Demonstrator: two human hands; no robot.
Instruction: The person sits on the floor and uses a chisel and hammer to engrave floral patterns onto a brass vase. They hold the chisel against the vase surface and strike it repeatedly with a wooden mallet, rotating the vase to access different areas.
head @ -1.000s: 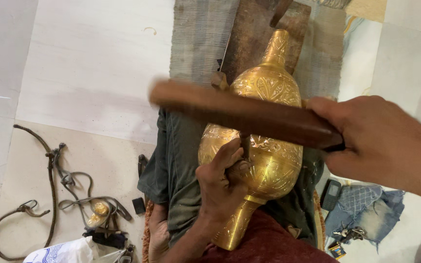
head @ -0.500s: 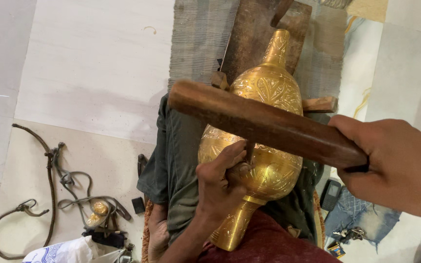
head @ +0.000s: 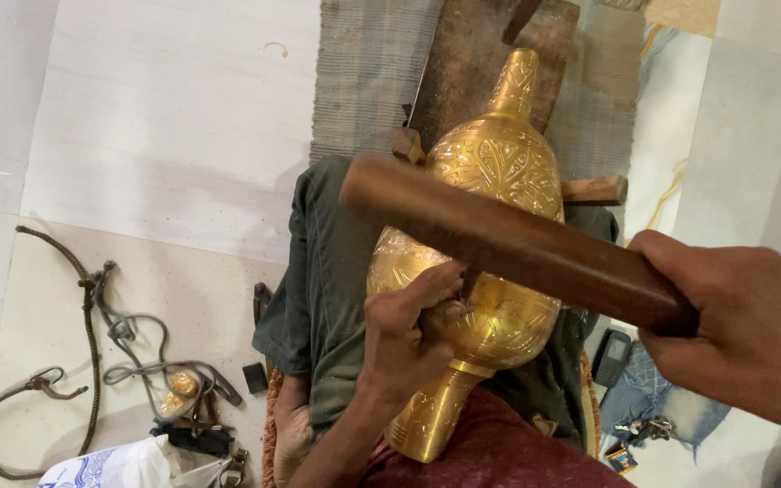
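Compared with half a second ago, the wooden bat (head: 517,248) in my right hand (head: 743,330) sits a little lower and nearer me across the brass vase (head: 490,226); its far end now reaches over the vase's left shoulder, just above my left hand (head: 409,339). The vase and my left hand have not shifted.

At far left, a dark cord (head: 56,343) loops over the pale floor (head: 164,117), with small metal tools (head: 183,407) and a white printed bag (head: 110,465) just beside it at the lower edge. The floor above them is the widest open room. Next comes the green cloth (head: 327,289) draped over my lap, and on it the engraved vase lies lengthwise, neck pointing away from me onto a brown wooden board (head: 472,63) that rests on a grey woven mat (head: 363,81). The vase's mouth cannot be seen, nor anything inside it. My left hand presses against the vase's lower belly, fingers curled tight around a small tool that is mostly hidden. A short wooden block (head: 594,190) juts out at the vase's right side. My right hand is clenched around the near end of the bat. Below it, a dark phone (head: 612,357) and keys (head: 635,429) lie on blue cloth (head: 653,398), leaving little room on that side.
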